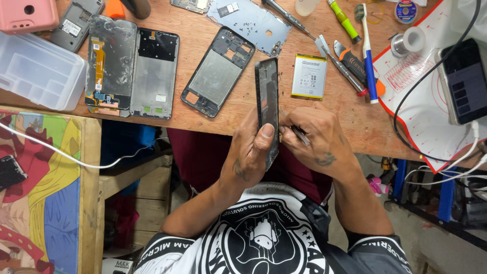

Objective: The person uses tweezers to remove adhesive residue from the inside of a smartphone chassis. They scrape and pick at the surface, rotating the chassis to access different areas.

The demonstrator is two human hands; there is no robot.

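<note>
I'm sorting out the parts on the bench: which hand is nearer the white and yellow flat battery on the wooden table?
Right. The right hand is just below the white and yellow flat battery, holding a thin metal tool. The left hand is further left and lower, gripping the dark phone frame.

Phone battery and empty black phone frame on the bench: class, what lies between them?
In the head view, the upper end of the handheld phone lies between battery and frame.

Held edge-up between left hand [251, 152] and right hand [317, 142], just before the table [213, 124] edge: a phone frame [267, 109], with thin tweezers [299, 134] touching its right side. Beyond it on the table: another frame [218, 71] to the left, a battery [309, 76] to the right. Farther left, two opened phone bodies [132, 66] side by side, then a plastic tray [38, 71]; far right, a phone [464, 81] on a mat [426, 127].
</note>
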